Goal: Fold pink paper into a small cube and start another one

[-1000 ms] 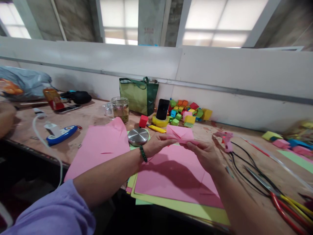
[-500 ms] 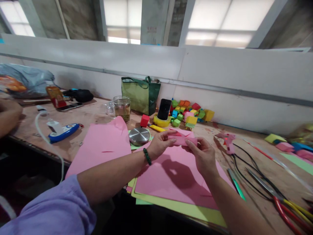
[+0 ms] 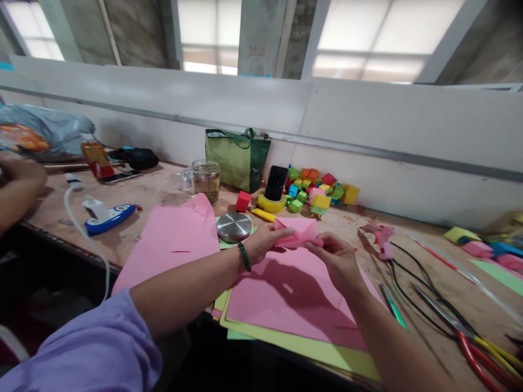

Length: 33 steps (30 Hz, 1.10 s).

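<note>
Between my two hands I hold a small folded piece of pink paper (image 3: 299, 228), raised above the sheets on the table. My left hand (image 3: 265, 239), with a dark green bead bracelet (image 3: 244, 257) at its wrist, pinches the left end with the thumb on top. My right hand (image 3: 337, 258) pinches the lower right corner between thumb and fingers. Below lies a large pink sheet (image 3: 281, 305) on top of yellow and green sheets. Left of it is another pink sheet (image 3: 175, 234) with a short slit and a curled far edge.
A round metal lid (image 3: 233, 226), a red paper cube (image 3: 243, 201), a glass mug (image 3: 205, 182) and a phone (image 3: 276, 182) stand beyond my hands, near many coloured paper cubes (image 3: 302, 190). At right lie a pink glue gun (image 3: 382, 239), a cutter (image 3: 393, 306) and scissors (image 3: 461, 332). Another person's hand (image 3: 22, 177) shows at far left.
The folded pink paper has turned and shifted slightly left, showing more of its upper flap. My right hand's grip has moved to its lower right corner.
</note>
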Available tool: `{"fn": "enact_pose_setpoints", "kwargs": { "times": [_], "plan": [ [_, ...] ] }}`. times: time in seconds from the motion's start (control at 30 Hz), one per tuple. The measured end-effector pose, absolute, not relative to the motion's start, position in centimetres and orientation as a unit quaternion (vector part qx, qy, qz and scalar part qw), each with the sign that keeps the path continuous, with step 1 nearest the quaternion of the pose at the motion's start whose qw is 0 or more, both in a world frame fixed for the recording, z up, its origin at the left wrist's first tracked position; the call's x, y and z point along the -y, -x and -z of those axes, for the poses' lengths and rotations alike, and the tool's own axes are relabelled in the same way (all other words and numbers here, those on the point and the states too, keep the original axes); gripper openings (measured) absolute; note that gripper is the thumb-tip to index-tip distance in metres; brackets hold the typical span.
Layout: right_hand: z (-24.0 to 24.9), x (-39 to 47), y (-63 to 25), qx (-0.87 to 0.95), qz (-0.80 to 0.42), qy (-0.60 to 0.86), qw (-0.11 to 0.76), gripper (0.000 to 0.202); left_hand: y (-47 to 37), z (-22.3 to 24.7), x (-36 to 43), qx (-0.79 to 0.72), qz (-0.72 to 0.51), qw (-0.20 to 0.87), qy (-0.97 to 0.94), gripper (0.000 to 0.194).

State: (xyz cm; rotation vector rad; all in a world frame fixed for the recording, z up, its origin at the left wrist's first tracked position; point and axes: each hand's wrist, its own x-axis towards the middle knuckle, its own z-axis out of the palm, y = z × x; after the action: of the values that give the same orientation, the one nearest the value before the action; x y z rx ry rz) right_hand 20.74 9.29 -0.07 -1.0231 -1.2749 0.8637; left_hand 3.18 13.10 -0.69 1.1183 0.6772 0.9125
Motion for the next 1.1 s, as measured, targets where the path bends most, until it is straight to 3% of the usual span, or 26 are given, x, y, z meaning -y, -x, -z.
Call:
{"fn": "enact_pose_setpoints", "kwargs": {
  "times": [0.33,0.57,0.77,0.9,1.1],
  "plan": [
    [1.0,-9.9,-21.1,0.503,-0.407,0.477,0.595,0.033,-3.4,1.3,-13.4,-0.311,-0.410,0.666,-0.539,0.038],
    [1.0,-9.8,-20.8,0.462,-0.391,0.493,0.625,0.033,-3.2,0.5,-12.7,-0.248,-0.385,0.697,-0.552,0.066],
    [1.3,-9.8,-20.5,0.447,-0.383,0.486,0.646,0.038,-3.6,1.2,-12.8,-0.292,-0.388,0.649,-0.585,0.050],
    [1.1,-9.7,-20.7,0.455,-0.400,0.482,0.632,0.055,-3.8,1.7,-13.3,-0.293,-0.401,0.656,-0.568,0.048],
    [0.8,-9.9,-21.4,0.471,-0.444,0.498,0.578,0.032,-3.6,1.7,-13.7,-0.301,-0.379,0.664,-0.569,0.048]
  ]
}}
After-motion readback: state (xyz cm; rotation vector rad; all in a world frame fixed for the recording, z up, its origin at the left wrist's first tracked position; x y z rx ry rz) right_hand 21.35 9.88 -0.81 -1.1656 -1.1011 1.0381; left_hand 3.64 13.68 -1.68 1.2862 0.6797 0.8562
